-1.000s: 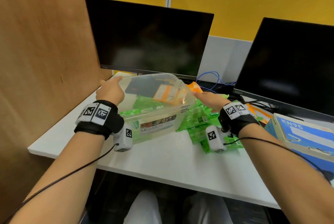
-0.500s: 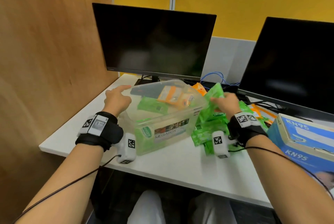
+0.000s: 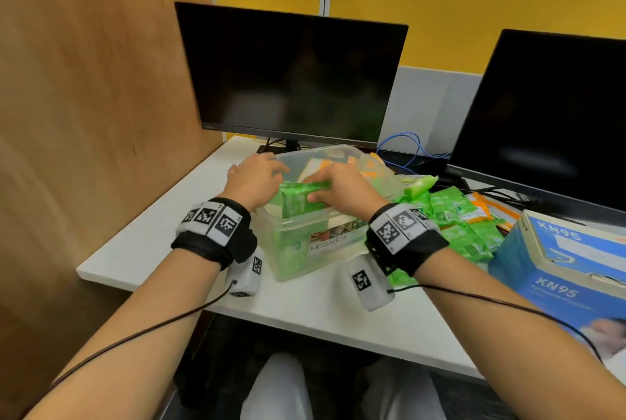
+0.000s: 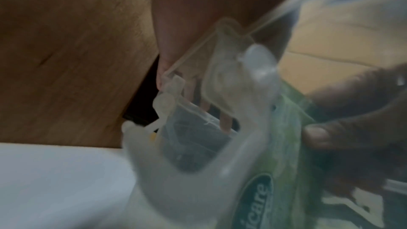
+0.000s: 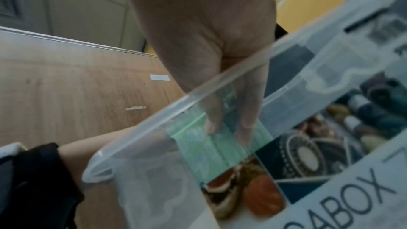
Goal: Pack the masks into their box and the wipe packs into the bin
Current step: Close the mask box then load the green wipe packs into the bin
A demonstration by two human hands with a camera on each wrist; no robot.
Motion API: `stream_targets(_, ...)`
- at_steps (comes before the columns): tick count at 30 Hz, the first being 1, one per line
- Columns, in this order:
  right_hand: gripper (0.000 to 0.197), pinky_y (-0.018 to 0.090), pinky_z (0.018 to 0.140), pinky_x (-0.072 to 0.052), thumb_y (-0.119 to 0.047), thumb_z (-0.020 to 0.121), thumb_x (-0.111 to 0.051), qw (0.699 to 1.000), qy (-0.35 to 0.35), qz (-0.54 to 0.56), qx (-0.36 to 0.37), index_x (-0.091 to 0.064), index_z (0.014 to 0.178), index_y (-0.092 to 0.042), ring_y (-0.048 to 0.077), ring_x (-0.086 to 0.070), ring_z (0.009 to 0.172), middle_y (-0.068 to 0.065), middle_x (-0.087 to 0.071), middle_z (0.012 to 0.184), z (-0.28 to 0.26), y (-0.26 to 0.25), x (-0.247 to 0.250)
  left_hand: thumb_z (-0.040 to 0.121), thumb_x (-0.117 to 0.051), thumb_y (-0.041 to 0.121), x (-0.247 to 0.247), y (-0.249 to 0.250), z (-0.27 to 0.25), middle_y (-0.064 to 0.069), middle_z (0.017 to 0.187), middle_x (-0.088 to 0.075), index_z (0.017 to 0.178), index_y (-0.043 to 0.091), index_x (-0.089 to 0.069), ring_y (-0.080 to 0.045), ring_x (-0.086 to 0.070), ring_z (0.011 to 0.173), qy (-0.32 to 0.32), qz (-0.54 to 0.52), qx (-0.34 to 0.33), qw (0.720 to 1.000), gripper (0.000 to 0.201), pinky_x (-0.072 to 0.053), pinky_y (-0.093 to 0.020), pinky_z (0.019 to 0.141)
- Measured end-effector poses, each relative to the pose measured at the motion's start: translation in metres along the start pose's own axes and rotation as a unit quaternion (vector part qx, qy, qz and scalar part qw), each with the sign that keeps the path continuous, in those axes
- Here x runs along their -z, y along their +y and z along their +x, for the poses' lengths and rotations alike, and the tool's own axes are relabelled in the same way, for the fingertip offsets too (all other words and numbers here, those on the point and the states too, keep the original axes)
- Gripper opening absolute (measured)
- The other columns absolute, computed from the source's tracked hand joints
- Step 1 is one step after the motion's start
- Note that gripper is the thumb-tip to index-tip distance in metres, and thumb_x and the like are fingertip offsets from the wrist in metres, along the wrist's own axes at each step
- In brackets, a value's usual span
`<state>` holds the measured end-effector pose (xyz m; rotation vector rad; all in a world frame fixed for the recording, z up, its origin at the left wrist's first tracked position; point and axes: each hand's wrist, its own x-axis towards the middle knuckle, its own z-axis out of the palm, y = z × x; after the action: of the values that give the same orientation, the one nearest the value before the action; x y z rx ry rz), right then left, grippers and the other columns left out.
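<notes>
A clear plastic bin [image 3: 338, 240] labelled MEGABOX stands mid-desk with green and orange wipe packs inside. My right hand [image 3: 316, 187] pinches a green wipe pack [image 3: 298, 202] and holds it on edge inside the bin's near-left corner. Through the bin's wall [image 5: 198, 93] the right wrist view shows my right hand [image 5: 229, 124] with fingers on the pack [image 5: 209, 149]. My left hand [image 3: 267, 172] grips the bin's left rim, with fingers [image 4: 204, 105] hanging inside the wall [image 4: 198, 171]. A blue KN95 mask box [image 3: 576, 257] sits at the right.
A heap of green wipe packs [image 3: 457, 216] and some orange packs [image 3: 491, 209] lie between bin and mask box. Two dark monitors [image 3: 291, 80] stand behind, with cables [image 3: 406, 148] between them. A wooden partition [image 3: 84, 114] borders the desk on the left.
My right hand lifted a green wipe pack off the heap and carried it left into the bin. The left hand has stayed on the bin's left rim.
</notes>
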<state>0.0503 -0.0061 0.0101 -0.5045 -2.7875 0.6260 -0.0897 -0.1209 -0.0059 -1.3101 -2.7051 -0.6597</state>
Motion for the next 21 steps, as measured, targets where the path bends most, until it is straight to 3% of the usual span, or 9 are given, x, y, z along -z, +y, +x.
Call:
stream_targets(4,0.025,0.022,0.086,-0.044,-0.016,0.086,-0.069,0.997,0.045,0.058,0.023,-0.072,0.111,-0.017,0.011,-0.06,0.09,0.004,-0.071,0.108,0.007,0.0,-0.005,0.1,-0.031,0.022,0.003,0.0,0.002,0.004,0.149,-0.035,0.13,0.034,-0.055,-0.018,-0.027,0.138,-0.024,0.027,-0.015,0.999,0.041,-0.025,-0.051,0.109)
stream_targets(6,0.02,0.022,0.087,-0.041,-0.025,0.092,-0.061,0.997,-0.076,0.012,0.032,-0.073,0.108,-0.021,0.008,-0.057,0.096,-0.004,-0.069,0.112,0.009,-0.001,0.0,0.1,-0.03,0.027,0.004,0.001,0.002,0.003,0.152,-0.031,0.131,0.034,-0.054,-0.019,-0.024,0.14,-0.034,0.029,-0.002,0.999,0.04,-0.024,-0.051,0.11)
stream_targets(8,0.026,0.029,0.094,-0.044,-0.029,0.094,-0.052,0.972,-0.223,-0.068,-0.014,-0.072,0.106,-0.021,0.012,-0.059,0.102,-0.006,-0.067,0.114,0.016,-0.006,0.001,0.097,-0.038,0.033,0.004,0.004,0.0,0.002,0.159,-0.014,0.132,0.035,-0.053,-0.022,-0.009,0.146,-0.092,0.084,0.026,0.992,0.038,-0.017,-0.054,0.112)
stream_targets(11,0.032,0.038,0.095,-0.046,-0.034,0.091,-0.05,0.954,-0.252,-0.146,-0.064,-0.069,0.111,-0.018,0.022,-0.058,0.105,0.002,-0.064,0.119,0.025,-0.007,-0.004,0.09,-0.053,0.032,0.002,0.01,0.001,0.002,0.161,0.003,0.135,0.04,-0.048,-0.027,0.006,0.147,-0.141,0.132,0.061,0.979,0.046,-0.017,-0.057,0.113)
stream_targets(14,0.027,0.039,0.1,-0.045,-0.029,0.092,-0.054,0.976,-0.202,-0.07,-0.033,-0.07,0.111,-0.02,0.019,-0.058,0.109,0.0,-0.066,0.118,0.021,-0.004,-0.005,0.089,-0.055,0.026,-0.001,0.011,0.003,-0.002,0.159,-0.007,0.137,0.04,-0.044,-0.033,-0.007,0.143,-0.121,0.144,0.075,0.979,0.051,-0.029,-0.054,0.108)
stream_targets(16,0.022,0.033,0.093,-0.051,-0.016,0.092,-0.054,0.983,-0.13,0.13,-0.005,-0.07,0.108,-0.016,0.016,-0.066,0.099,0.002,-0.071,0.106,0.01,0.0,0.002,0.09,-0.05,0.018,-0.002,0.011,0.004,-0.005,0.151,-0.02,0.137,0.038,-0.043,-0.034,-0.023,0.134,-0.097,0.149,0.083,0.981,0.051,-0.037,-0.048,0.1)
stream_targets(18,0.022,0.03,0.085,-0.052,-0.008,0.093,-0.052,0.954,0.0,0.301,0.004,-0.07,0.105,-0.01,0.016,-0.068,0.091,0.007,-0.072,0.098,-0.002,0.016,0.013,0.092,-0.044,0.011,-0.004,0.01,0.006,-0.007,0.142,-0.03,0.137,0.035,-0.044,-0.034,-0.031,0.126,-0.068,0.125,0.09,0.986,0.051,-0.04,-0.046,0.095)
stream_targets(19,0.021,0.031,0.086,-0.053,-0.007,0.093,-0.052,0.946,0.085,0.311,-0.013,-0.07,0.103,-0.011,0.014,-0.068,0.091,0.006,-0.072,0.098,-0.007,0.029,0.02,0.092,-0.043,0.009,-0.004,0.009,0.007,-0.007,0.139,-0.034,0.137,0.033,-0.044,-0.034,-0.033,0.124,-0.055,0.109,0.093,0.988,0.051,-0.04,-0.046,0.094)
stream_targets(21,0.019,0.03,0.089,-0.052,-0.01,0.091,-0.054,0.947,0.231,0.202,-0.094,-0.07,0.097,-0.019,0.012,-0.065,0.093,0.0,-0.071,0.101,-0.018,0.066,0.033,0.093,-0.041,0.006,-0.005,0.009,0.009,-0.009,0.136,-0.037,0.136,0.031,-0.045,-0.034,-0.034,0.122,-0.04,0.088,0.098,0.99,0.051,-0.04,-0.047,0.095)
